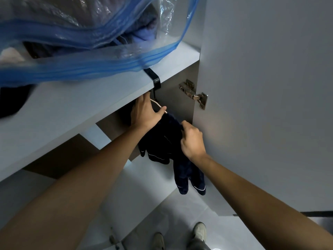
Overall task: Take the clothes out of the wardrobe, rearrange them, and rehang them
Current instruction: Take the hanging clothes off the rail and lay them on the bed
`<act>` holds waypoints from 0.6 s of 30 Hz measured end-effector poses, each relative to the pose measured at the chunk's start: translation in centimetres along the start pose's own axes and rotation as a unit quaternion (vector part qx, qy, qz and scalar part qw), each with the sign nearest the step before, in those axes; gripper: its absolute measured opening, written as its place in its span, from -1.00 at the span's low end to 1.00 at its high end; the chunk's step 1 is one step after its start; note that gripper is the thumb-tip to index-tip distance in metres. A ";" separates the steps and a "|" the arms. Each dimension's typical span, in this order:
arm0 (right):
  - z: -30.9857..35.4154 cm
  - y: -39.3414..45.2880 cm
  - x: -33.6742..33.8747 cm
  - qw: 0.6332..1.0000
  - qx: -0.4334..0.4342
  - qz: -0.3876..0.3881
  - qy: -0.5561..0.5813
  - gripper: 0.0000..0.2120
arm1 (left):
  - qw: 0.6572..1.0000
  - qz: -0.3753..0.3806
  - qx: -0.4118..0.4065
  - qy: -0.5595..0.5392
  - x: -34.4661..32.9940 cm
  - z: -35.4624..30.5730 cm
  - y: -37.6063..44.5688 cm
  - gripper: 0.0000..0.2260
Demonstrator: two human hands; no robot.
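Dark garment on hanger, under the shelf, both hands engaged.

The shelf (86,105) spans above; the garment (167,141) hangs long axis down beside the open door (270,105). My left hand (144,114) is uppermost, nearest the hook (156,82), fingers curled on the hanger (158,105). My right hand (192,139), lower right, pinches the cloth.

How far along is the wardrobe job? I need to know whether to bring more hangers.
Done: nothing can be confirmed; no rehung row of clothes is in view. In hand: the left hand holds a pale hanger just under the shelf, by the black hook, while the right hand grips the dark navy garment draped from it. Left: whether this piece is coming out or going back cannot be told.
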State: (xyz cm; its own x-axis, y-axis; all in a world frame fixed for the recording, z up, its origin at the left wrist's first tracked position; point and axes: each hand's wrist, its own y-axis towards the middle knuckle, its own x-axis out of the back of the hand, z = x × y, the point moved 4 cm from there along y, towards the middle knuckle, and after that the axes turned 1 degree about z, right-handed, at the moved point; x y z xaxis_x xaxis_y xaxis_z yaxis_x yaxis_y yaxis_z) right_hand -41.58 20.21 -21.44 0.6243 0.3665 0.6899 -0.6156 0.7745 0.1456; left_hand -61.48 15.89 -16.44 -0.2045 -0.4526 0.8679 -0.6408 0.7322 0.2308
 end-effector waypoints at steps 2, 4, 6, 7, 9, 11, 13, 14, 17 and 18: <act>0.4 -0.2 0.6 1.000 0.014 -0.009 0.000 -0.70 | 1.000 -0.012 0.004 -0.012 0.7 -0.4 -0.5 -0.18; 0.7 -0.3 1.2 0.999 0.028 -0.016 0.001 -0.71 | 1.000 -0.022 0.009 -0.019 1.6 -0.8 -0.9 -0.19; 1.1 -0.5 1.8 0.999 0.042 -0.023 0.008 -0.72 | 0.999 -0.030 0.010 -0.027 2.5 -1.2 -1.3 -0.19; 1.3 -0.7 2.1 0.998 0.050 -0.028 0.013 -0.72 | 0.999 -0.037 0.008 -0.028 3.0 -1.4 -1.7 -0.18; 1.3 -1.4 2.6 0.997 0.060 -0.036 0.022 -0.73 | 0.998 -0.050 -0.007 -0.023 3.8 -2.0 -2.5 -0.18; 1.2 -2.4 2.9 0.997 0.062 -0.039 0.029 -0.72 | 0.998 -0.059 -0.021 -0.014 4.4 -2.6 -3.6 -0.21; 0.7 -3.9 3.3 0.997 0.054 -0.041 0.039 -0.73 | 0.997 -0.066 -0.040 -0.009 4.8 -3.3 -5.2 -0.22; 0.5 -4.8 3.5 0.997 0.049 -0.042 0.045 -0.74 | 0.996 -0.068 -0.052 -0.013 4.8 -3.7 -6.0 -0.23; -0.3 -7.6 4.6 0.996 0.029 -0.048 0.063 -0.70 | 0.994 -0.066 -0.089 -0.025 4.8 -4.7 -8.7 -0.26; -0.6 -8.5 5.1 0.996 0.022 -0.051 0.064 -0.70 | 0.993 -0.062 -0.099 -0.026 4.8 -5.1 -9.5 -0.27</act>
State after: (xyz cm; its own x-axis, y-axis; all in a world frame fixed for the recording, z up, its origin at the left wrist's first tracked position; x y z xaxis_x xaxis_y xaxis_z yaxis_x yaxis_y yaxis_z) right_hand -32.87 15.86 -19.59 0.7393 0.3521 0.5740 -0.5649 0.7883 0.2439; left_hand -52.61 9.33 -12.27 -0.1738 -0.5674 0.8049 -0.5062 0.7525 0.4212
